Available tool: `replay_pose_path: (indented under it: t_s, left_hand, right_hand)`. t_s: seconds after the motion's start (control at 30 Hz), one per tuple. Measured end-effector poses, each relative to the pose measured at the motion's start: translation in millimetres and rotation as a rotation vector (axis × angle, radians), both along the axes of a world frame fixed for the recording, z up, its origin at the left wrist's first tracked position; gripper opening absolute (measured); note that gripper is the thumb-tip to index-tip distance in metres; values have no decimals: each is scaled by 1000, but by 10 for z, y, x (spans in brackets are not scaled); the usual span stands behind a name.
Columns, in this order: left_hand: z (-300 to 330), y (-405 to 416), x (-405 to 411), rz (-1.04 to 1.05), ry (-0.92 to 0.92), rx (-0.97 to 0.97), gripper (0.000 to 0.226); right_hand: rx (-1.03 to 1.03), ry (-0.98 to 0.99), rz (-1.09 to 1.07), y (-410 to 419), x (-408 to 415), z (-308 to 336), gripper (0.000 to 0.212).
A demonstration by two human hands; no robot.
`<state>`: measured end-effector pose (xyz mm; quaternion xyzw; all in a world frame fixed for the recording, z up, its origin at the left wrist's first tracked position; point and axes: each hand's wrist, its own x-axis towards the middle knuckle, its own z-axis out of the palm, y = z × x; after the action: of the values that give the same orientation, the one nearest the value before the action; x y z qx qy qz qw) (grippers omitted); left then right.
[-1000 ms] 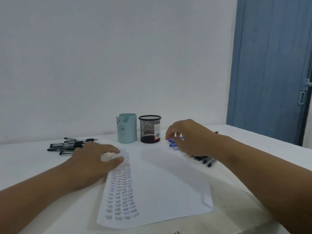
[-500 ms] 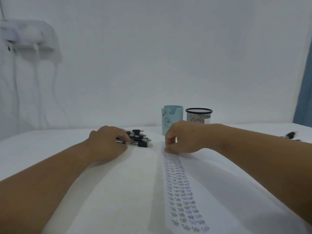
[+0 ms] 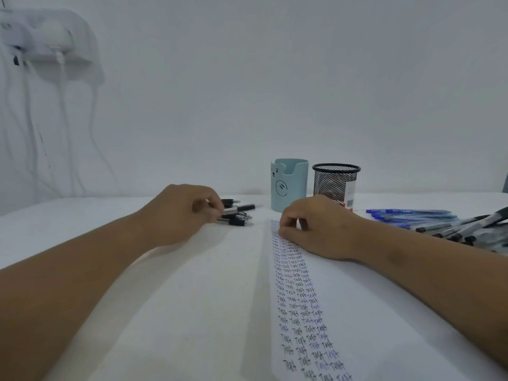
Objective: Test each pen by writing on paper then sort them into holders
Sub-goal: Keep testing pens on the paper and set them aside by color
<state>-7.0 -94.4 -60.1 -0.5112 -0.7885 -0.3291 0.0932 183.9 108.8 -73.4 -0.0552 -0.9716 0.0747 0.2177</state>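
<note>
My left hand (image 3: 187,213) reaches into a small pile of black pens (image 3: 237,218) on the white table and pinches one black-capped pen (image 3: 243,207) at its near end. My right hand (image 3: 316,226) rests on the top left corner of the paper sheet (image 3: 357,312), fingers loosely curled, with no pen in it. The sheet carries columns of the handwritten word "Test" (image 3: 299,298) in black and blue. A light blue holder with a bear face (image 3: 288,185) and a black mesh holder (image 3: 336,185) stand side by side behind the paper.
Blue pens (image 3: 409,215) and more dark pens (image 3: 467,229) lie in heaps at the right of the table (image 3: 178,312). A white wall unit with hanging cables (image 3: 49,42) is at the upper left.
The view swung left. My left hand left the paper, went to the black pens and took hold of one. My right hand moved from the blue pens onto the paper's top.
</note>
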Motion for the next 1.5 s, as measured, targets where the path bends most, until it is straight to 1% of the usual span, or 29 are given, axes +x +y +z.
replay_pose_path:
  t_s: [0.03, 0.1, 0.17, 0.27, 0.33, 0.4, 0.43, 0.5, 0.53, 0.63, 0.7, 0.77, 0.9, 1.07, 1.2, 1.27, 1.33, 1.4, 1.43, 1.5]
  left_hand:
    - [26, -17, 63, -49, -116, 75, 14]
    - [64, -23, 178, -140, -445, 230, 10]
    - [95, -11, 252, -152, -695, 353, 13]
    - [143, 18, 325, -207, -947, 529, 30]
    - [169, 53, 359, -271, -1098, 639, 27]
    - [186, 81, 391, -308, -1236, 726, 12]
    - [204, 91, 412, -335, -1315, 771, 9]
    - [254, 83, 456, -405, -1481, 860, 19]
    - [284, 77, 477, -432, -1527, 892, 22]
    - [326, 70, 476, -501, -1597, 1001, 26]
    - [321, 61, 479, -520, -1652, 1048, 34]
    - [308, 57, 485, -512, -1656, 1057, 41]
    - [307, 53, 502, -539, -1636, 1062, 45]
    - [309, 68, 547, -520, -1611, 1055, 40]
    - [298, 81, 585, -546, -1626, 1072, 43]
    - [289, 80, 629, -567, -1616, 1052, 43]
    - [274, 89, 656, -551, -1580, 981, 42]
    - [248, 102, 658, -537, -1552, 892, 41]
    - [237, 106, 663, -536, -1545, 855, 40]
    - [213, 123, 678, -541, -1538, 785, 40]
  right_hand:
    - [-16, -2, -2, 4, 14, -2, 12]
    - [-42, -1, -5, 2, 45, -4, 10]
    - [-61, 2, -8, -11, 72, -11, 8]
    - [-96, 6, -17, -23, 97, -5, 7]
    - [-91, 1, -25, -30, 99, 1, 7]
    - [-90, -5, -33, -33, 102, 0, 7]
    - [-98, -8, -35, -31, 102, -1, 7]
    - [-107, -10, -36, -29, 105, -3, 6]
    - [-105, -10, -33, -25, 107, -6, 6]
    - [-101, -7, -31, -21, 103, -13, 5]
    - [-113, -11, -33, -28, 107, -10, 5]
    - [-124, -15, -35, -42, 114, -4, 5]
    - [-115, -25, -50, -55, 116, 10, 5]
    - [-111, -30, -64, -67, 119, 12, 5]
    - [-111, -19, -64, -79, 133, 18, 9]
    - [-153, 80, -85, -99, 136, 16, 15]
    - [-171, 292, -95, -138, 118, 32, 19]
    - [-88, 489, -62, -186, 102, 86, 20]
    - [-21, 515, -52, -215, 97, 116, 23]
    - [104, 457, -65, -252, 88, 132, 36]
